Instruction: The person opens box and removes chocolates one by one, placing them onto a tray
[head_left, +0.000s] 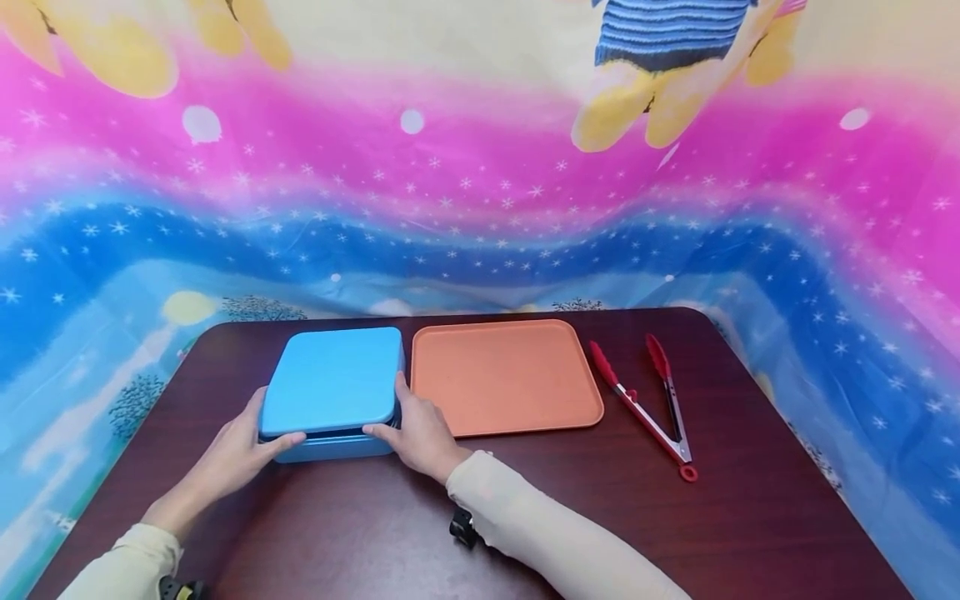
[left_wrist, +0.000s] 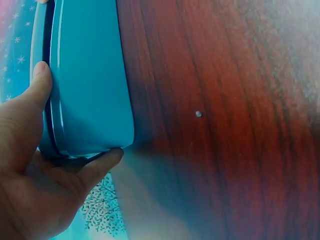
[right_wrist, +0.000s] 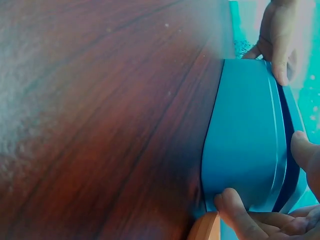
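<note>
A rectangular blue box (head_left: 337, 448) with a lighter blue lid (head_left: 333, 375) stands at the left of the table. Along the front, a dark gap separates lid from box, as both wrist views also show. My left hand (head_left: 236, 450) grips the lid's front left corner, thumb at the front edge and fingers along the side. At the opposite front corner my right hand (head_left: 423, 433) holds on likewise, its thumb on the lid edge; in the right wrist view one fingertip touches the box wall (right_wrist: 245, 130). What the box contains is hidden.
An orange tray (head_left: 506, 375) lies right beside the box. Farther right are red-tipped metal tongs (head_left: 651, 421), their arms spread. Beneath everything is a dark brown wooden table (head_left: 360, 533), with a colourful printed cloth (head_left: 465, 183) hanging behind and around it.
</note>
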